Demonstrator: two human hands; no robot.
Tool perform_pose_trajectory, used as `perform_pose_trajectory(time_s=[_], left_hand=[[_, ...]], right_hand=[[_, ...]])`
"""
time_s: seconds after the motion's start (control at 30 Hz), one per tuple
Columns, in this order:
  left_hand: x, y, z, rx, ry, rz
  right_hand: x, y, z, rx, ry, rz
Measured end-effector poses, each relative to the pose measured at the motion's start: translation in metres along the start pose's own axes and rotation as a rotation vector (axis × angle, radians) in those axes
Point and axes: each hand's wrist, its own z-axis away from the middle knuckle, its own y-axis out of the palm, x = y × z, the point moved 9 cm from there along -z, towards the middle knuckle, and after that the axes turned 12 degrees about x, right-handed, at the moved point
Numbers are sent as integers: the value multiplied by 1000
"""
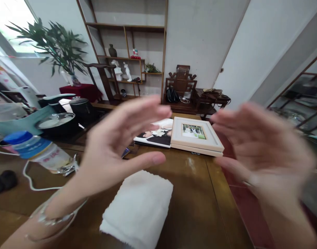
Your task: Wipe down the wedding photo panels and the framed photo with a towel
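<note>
My left hand (117,145) is raised above the wooden table (194,193), fingers stretched out and apart, holding nothing; a bracelet circles its wrist. My right hand (262,152) hovers opposite it at the right, blurred, fingers also spread and empty. Between and beyond the hands lies a cream picture frame (197,138) with a small photo, stacked on another frame. A photo print (155,135) lies just left of it. A folded white cloth (140,207) rests on the table below my left hand.
A plastic bottle with a blue cap (36,152) lies at the left near a white cable. Black pots (70,117) stand behind it. A shelf unit (127,52), a carved chair (181,86) and a potted plant (54,45) line the far wall.
</note>
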Motion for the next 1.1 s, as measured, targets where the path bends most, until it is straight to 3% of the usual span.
perform_pose_trajectory(time_s=[0.1,0.2,0.23,0.3,0.4,0.5,0.67,0.73,0.8,0.87,1.0,1.1], left_hand=[[60,28,19,352,-153,-303],[134,54,78,827,-432,-404],[148,58,97,930,-471,-423],[163,59,118,978,-488,-476],[172,56,117,926,-436,-549],[180,46,95,854,-385,-640],[189,39,55,870,-336,-728],[187,43,29,791,-312,-670],[189,45,-4,615,-306,-588],[205,43,-37,436,-389,-589],[241,54,-89,360,-504,-669],[257,57,-112,351,-590,-767]], right_hand=[[-66,18,28,-28,126,53],[-139,27,64,-23,296,356],[-155,30,72,15,292,439],[-180,34,82,103,293,578],[-201,28,81,181,304,691],[-215,8,71,159,354,717],[-263,-52,75,17,836,762],[-281,-65,78,31,968,755],[-296,-70,79,67,1050,737],[-308,-70,78,106,1123,727],[-315,-68,75,135,1215,744],[-313,-67,72,144,1239,760]])
